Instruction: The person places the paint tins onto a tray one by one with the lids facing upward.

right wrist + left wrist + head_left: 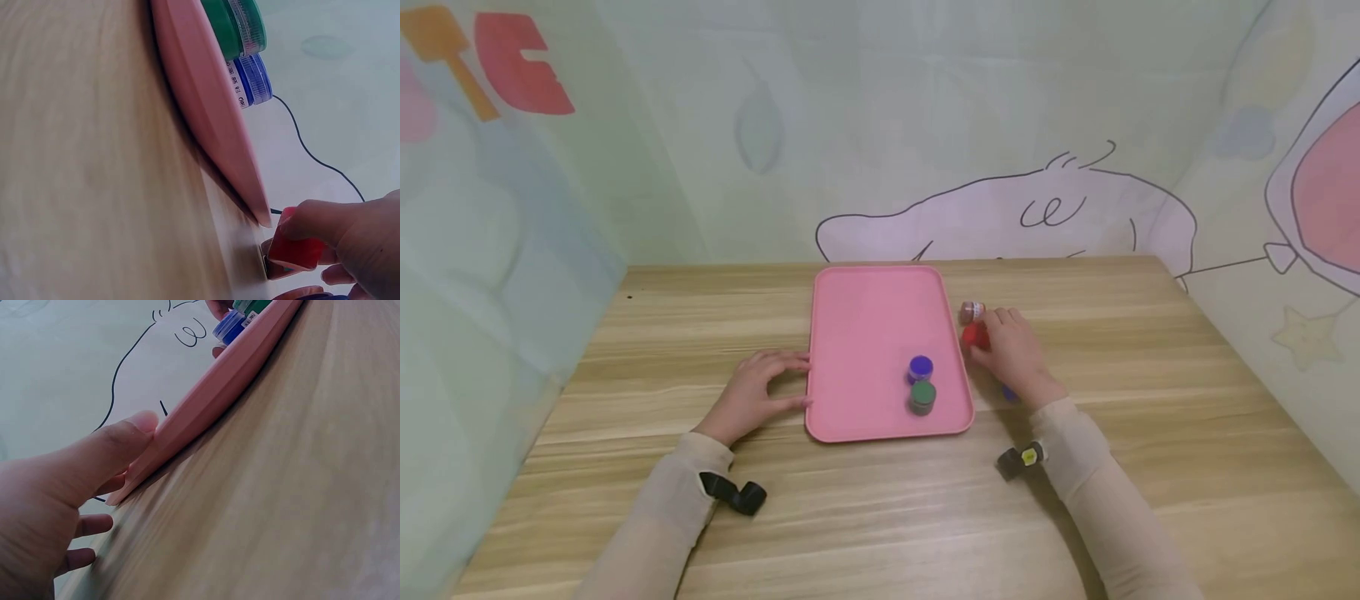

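A pink tray (865, 333) lies on the table, with a blue paint jar (920, 369) and a green paint jar (922, 397) standing in its right part. At the tray's left edge is my left hand (754, 393), its thumb and fingertips spread and touching the rim. My right hand (1017, 354) is just right of the tray, pinching a small red jar (297, 250) between thumb and fingers. Beyond those fingers a brown jar (972, 312) with a label lies on its side. Partly hidden under the right wrist is a blue thing (1009, 392).
The wooden table (865, 517) ends at a cloth wall (880, 150) with printed drawings. Wrist cameras sit on both sleeves, a black one (733, 493) on the left and another dark one (1021, 460) on the right. Table surface surrounds the tray.
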Motion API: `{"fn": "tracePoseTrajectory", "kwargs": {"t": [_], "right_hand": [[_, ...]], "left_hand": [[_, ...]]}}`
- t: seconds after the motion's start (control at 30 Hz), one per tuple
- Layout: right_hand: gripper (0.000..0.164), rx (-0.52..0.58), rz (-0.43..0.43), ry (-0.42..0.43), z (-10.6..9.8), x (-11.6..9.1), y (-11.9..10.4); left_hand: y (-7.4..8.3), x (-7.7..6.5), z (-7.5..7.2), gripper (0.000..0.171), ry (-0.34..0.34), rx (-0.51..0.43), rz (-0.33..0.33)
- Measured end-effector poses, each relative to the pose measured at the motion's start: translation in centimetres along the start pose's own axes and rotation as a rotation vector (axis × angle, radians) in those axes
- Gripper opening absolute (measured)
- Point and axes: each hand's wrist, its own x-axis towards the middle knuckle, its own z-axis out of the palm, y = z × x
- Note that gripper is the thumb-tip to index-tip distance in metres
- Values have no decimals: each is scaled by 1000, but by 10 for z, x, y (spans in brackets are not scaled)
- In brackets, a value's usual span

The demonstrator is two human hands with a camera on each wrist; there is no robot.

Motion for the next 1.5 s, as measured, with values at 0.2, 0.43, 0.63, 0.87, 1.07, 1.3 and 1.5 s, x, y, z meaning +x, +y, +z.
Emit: {"fn": "tracePoseTrajectory", "kwargs": {"t": [0.2,0.43,0.63,0.87,1.07,1.3,1.5], "right_hand": [[37,66,48,-38,-2,1,-2],[41,121,103,-78,-4,2,-8],[36,206,78,-44,-5,1,-12],[36,266,80,-33,-6,1,-18],[32,359,47,-33,-2,0,-23],[33,445,19,-45,5,0,-28],[33,490,29,-79,10,0,-32]], "left_hand": [[0,0,0,52,2,-5,0],[1,-1,0,52,3,-6,1],[1,-1,0,51,5,-10,0],[1,-1,0,52,-1,-3,-7],[2,0,0,52,-7,1,-13],[1,0,0,51,-13,-1,-17],[0,0,1,51,-13,-6,-19]]}}
